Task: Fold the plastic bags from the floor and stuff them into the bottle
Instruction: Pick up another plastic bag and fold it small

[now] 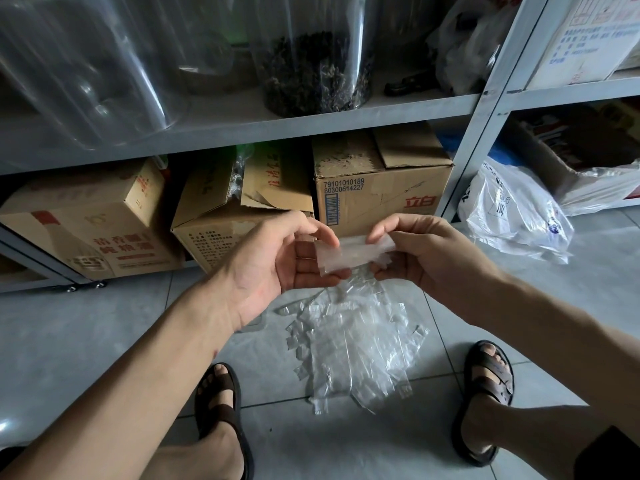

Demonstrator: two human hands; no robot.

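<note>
Plastic bag (349,254), folded to a narrow milky strip, is held in mid-air above the tiled floor (104,323); the left hand (277,261) lies palm up, its thumb pinching the strip's left end against the curled fingers; the right hand (415,252) pinches the right end between thumb and fingers; directly below, between two feet in brown sandals (221,407), a heap of clear bags (356,344) lies flat on the floor; behind the hands, cardboard boxes (381,188) stand under a grey metal shelf (242,129), which carries a clear jar (315,64) of dark dried matter; a crumpled white carrier bag (512,216) sits on the floor to the right.
</note>
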